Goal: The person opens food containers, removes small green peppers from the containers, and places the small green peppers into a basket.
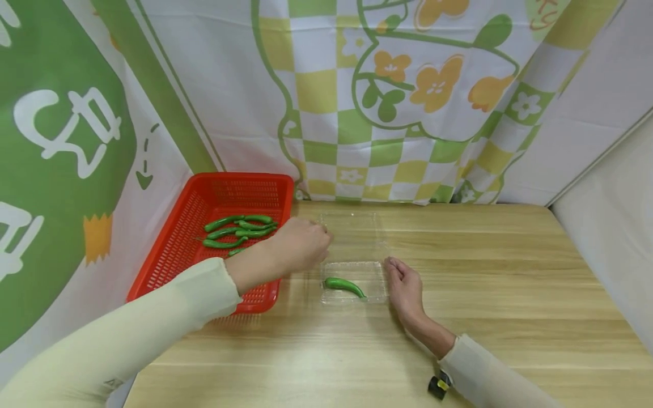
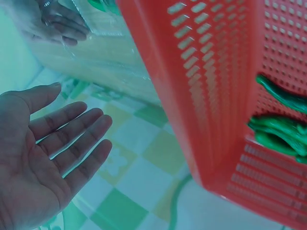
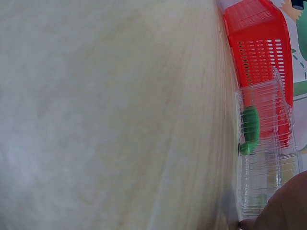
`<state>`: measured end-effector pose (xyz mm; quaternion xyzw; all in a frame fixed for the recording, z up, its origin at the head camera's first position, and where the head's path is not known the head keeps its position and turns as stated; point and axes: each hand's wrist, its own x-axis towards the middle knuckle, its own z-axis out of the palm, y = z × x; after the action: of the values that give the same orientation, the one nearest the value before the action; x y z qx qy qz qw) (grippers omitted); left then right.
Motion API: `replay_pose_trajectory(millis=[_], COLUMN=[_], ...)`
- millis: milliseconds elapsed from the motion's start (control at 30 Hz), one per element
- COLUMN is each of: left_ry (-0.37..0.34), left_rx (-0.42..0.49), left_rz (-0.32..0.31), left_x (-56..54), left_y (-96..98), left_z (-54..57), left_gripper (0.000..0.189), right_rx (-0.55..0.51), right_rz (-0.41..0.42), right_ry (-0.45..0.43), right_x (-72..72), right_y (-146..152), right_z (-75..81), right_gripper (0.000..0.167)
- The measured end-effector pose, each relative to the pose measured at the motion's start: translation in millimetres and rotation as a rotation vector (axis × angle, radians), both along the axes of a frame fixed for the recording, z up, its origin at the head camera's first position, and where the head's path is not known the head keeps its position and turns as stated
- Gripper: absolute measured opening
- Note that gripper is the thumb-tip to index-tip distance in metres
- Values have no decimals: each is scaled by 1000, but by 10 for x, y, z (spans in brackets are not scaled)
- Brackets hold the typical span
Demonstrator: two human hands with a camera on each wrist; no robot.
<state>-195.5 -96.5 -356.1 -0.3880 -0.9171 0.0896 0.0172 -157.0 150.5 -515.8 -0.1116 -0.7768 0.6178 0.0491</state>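
Note:
My left hand hovers between the red basket and the clear plastic box. The left wrist view shows its fingers spread, with nothing in the palm. One green chili pepper lies curved in the box's front half, its lid laid back behind. At the box's right side rests my right hand, fingertips right at the edge; in the right wrist view part of this hand covers the box's near corner. Several more chili peppers lie in the basket, partly hidden by my left arm.
The basket's high perforated wall stands between its peppers and the box. Behind the wooden table hangs a patterned cloth, with a green and white panel at left. A small black object sits by my right sleeve.

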Motion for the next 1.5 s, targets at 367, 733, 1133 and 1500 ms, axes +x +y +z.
replay_pose_trajectory(millis=[367, 733, 1133, 1500], left_ry=[-220, -299, -308, -220], left_rx=[-128, -227, -298, -439], left_rz=[0, -43, -65, -100], left_x=[-85, -87, -78, -19], left_y=[496, 748, 895, 920], left_z=[-163, -346, -529, -704], left_gripper=[19, 14, 10, 19], right_rx=[4, 18, -4, 14], right_rz=[-1, 21, 50, 55], right_ry=[-15, -2, 8, 9], right_x=[15, 30, 16, 8], right_y=[18, 12, 9, 4], right_z=[-27, -27, -30, -4], right_gripper=[36, 36, 37, 37])
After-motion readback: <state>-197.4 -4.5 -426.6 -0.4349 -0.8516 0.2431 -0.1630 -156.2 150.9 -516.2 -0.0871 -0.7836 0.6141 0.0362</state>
